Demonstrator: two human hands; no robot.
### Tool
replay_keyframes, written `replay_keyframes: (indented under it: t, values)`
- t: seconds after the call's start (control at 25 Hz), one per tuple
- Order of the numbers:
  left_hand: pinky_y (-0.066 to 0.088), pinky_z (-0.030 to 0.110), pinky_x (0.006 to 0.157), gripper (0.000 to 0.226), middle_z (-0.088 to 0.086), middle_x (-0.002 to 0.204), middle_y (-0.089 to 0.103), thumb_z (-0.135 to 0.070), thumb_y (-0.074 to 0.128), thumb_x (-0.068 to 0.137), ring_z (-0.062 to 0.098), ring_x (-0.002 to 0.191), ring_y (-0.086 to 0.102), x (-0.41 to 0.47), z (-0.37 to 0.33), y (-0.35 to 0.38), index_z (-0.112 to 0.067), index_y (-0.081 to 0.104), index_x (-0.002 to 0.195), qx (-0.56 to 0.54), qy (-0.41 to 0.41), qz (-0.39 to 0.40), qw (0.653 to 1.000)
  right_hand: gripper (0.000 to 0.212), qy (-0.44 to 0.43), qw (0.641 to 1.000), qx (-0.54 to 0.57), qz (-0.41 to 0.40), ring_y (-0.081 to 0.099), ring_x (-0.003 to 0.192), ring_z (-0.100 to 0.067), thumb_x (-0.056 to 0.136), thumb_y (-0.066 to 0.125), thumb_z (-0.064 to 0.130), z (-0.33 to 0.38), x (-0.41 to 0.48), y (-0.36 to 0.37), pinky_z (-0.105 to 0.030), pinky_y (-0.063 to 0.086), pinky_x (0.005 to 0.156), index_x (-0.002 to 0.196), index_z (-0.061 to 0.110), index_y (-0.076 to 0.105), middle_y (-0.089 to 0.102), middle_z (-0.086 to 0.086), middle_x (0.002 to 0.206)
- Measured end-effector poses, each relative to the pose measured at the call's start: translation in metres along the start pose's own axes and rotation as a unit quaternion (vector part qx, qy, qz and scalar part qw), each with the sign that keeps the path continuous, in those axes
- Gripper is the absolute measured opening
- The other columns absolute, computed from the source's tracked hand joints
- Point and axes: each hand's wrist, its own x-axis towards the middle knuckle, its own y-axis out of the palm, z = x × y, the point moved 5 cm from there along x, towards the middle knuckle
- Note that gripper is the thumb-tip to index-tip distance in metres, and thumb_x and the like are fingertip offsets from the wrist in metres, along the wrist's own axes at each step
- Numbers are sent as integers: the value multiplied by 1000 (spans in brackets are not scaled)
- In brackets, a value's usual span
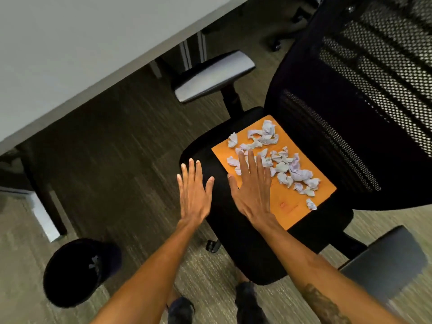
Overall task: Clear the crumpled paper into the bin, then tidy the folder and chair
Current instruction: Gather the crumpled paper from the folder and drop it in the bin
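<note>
Centrally, an orange folder point(293, 217) lies flat on the black seat point(252, 256) of a mesh-backed office chair point(374, 94). On it sits the crumpled paper point(288, 170): many small pale scraps scattered along its length, with one stray scrap point(311, 204) apart from the rest near the folder's right edge.

Both hands are extended with fingers straight, each grip released and holding nothing. The right hand point(251, 195) is over the folder's near left edge, fingertips above the nearest scraps; contact cannot be told. The left hand point(195, 197) is over the seat's left rim, just beside the folder. The round black bin point(77, 274) stands on the floor at lower left, well apart from the chair.

The step in hand appears to be gathering the paper. The scraps look light and loose, so picking them singly would likely be slow. Herding them into one heap between cupped palms, or lifting the folder level by two opposite edges as a tray and tipping it only above the bin, should serve better. An early tilt would probably spill scraps onto the floor, and a sideways push may swivel or roll the chair on its castor point(211, 246).

The floor is streaked grey-brown carpet point(105, 148). A pale grey bench point(70, 54) fills the upper left. Two grey armrests point(212, 76) point(385, 260) flank the seat.
</note>
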Motion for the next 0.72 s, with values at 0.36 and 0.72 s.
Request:
replay_keyframes:
  t: [0.36,0.72]
  values:
    - [-1,47,125,68,1,167,-2,-54,25,104,21,152,-14,10,-73,57,-18,8,159,33,96,57,993,71,84,995,0,-45,-3,155,-17,100,36,55,-103,-4,-16,-48,6,124,160,30,7,1,2,168]
    - [-3,53,123,67,3,167,-1,-54,28,104,23,153,-12,28,-117,88,-18,11,158,92,141,50,985,78,137,989,-9,-58,10,153,-27,92,51,57,-173,-4,-23,-52,13,122,158,30,20,15,-3,166]
